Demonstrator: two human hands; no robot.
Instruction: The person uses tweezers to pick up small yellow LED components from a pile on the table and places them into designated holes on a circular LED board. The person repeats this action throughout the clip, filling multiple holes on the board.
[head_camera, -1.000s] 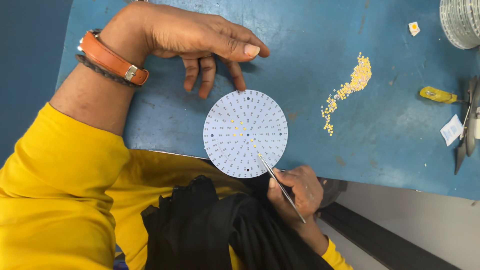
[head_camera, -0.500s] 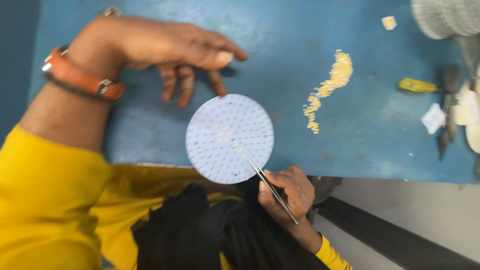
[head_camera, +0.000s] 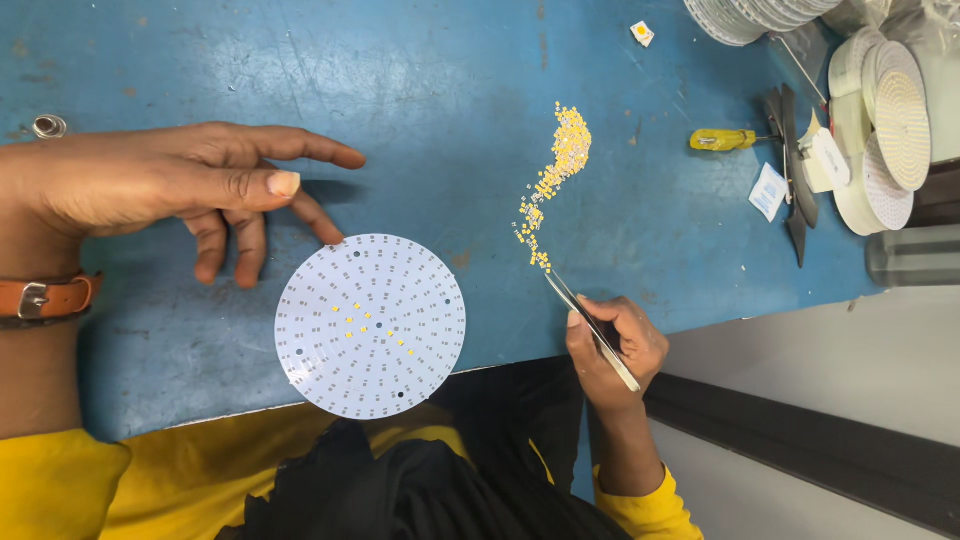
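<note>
From the head camera we see our left hand (head_camera: 170, 190) resting open on the blue table (head_camera: 450, 120), fingers spread and holding nothing; one fingertip touches the rim of the round white circuit board (head_camera: 370, 325) at about its eleven o'clock. The board lies flat at the table's near edge, a few small yellow chips set near its middle. Our right hand (head_camera: 610, 345), at three o'clock from the board, pinches a pair of metal tweezers (head_camera: 590, 325), whose tips reach the near end of a trail of loose yellow chips (head_camera: 555, 175). At two o'clock, well apart, lie a yellow-handled tool (head_camera: 722, 139) and stacked white discs (head_camera: 885, 130).
</note>
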